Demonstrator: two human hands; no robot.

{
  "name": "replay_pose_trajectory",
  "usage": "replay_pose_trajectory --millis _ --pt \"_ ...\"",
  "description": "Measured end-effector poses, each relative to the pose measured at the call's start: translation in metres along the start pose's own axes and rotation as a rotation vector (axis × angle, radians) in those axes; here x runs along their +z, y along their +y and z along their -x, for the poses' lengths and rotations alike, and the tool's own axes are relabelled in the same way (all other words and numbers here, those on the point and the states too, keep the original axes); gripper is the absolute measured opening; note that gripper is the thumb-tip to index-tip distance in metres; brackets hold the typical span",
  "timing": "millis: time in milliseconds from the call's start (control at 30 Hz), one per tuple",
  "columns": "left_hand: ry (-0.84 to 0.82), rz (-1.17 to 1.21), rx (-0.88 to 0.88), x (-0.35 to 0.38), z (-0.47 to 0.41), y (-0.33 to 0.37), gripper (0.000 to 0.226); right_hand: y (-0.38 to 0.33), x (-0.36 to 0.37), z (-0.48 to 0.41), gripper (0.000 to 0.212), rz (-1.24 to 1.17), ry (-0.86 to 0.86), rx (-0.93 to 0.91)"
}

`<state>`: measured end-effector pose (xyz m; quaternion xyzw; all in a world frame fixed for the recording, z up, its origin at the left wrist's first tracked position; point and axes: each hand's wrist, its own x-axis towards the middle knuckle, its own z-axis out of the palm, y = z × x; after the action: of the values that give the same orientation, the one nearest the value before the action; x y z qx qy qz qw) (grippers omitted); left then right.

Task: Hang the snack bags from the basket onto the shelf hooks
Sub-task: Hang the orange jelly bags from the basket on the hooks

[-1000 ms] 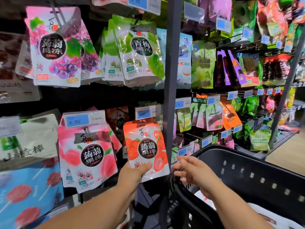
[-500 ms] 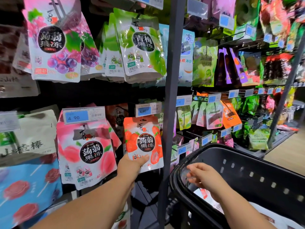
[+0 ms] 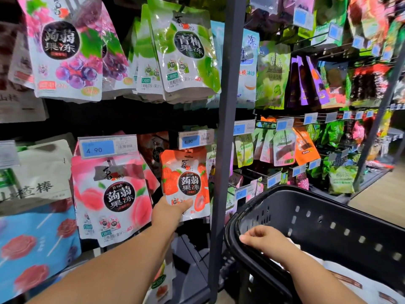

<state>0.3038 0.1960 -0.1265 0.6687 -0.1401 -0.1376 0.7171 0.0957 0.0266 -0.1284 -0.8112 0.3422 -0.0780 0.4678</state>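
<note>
Now left hand (image 3: 168, 212) pinches strawberry bag (image 3: 185, 178) beside grey post (image 3: 228, 106); right hand (image 3: 265, 241) curls over basket (image 3: 317, 216) rim.

Shelf rack (image 3: 131, 115): dark back panel, running from near left to far right.
Posts: a dark grey upright post (image 3: 228, 128) in the middle, a second post (image 3: 381, 119) at far right.
Price tags (image 3: 107, 148): blue and white.
Floor (image 3: 379, 200): light wood tone, far right.
Light: brighter on the right.

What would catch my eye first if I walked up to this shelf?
The bright red strawberry bag at mid-shelf stands out, held at its bottom edge by the left hand, just below a blue price tag. At lower right, the right hand rests on the rim of the black basket.
</note>
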Motion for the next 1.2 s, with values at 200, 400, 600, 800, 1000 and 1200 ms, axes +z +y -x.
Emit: replay_pose_trajectory --millis 200,400,600,800,1000,1200 --pt "-0.003 0.008 0.026 0.0 -0.001 -0.001 0.043 -0.005 -0.005 0.011 0.029 0.028 -0.006 0.043" --pt "0.026 -0.01 0.018 0.002 0.002 -0.001 0.038 -0.005 -0.002 0.011 0.031 0.044 -0.037 0.049" --pt "0.028 -0.062 0.001 -0.001 -0.013 -0.008 0.068 0.0 -0.004 0.007 0.034 0.046 -0.055 0.04" --pt "0.062 -0.119 -0.013 -0.002 -0.026 -0.007 0.059 -0.003 -0.006 0.011 0.037 0.098 -0.039 0.041" --pt "0.158 -0.185 -0.001 -0.001 -0.031 0.007 0.04 -0.003 -0.006 0.01 0.039 0.107 -0.038 0.039" --pt "0.106 -0.149 -0.157 -0.003 -0.041 -0.006 0.046 -0.002 -0.008 0.014 0.033 0.083 -0.038 0.042"
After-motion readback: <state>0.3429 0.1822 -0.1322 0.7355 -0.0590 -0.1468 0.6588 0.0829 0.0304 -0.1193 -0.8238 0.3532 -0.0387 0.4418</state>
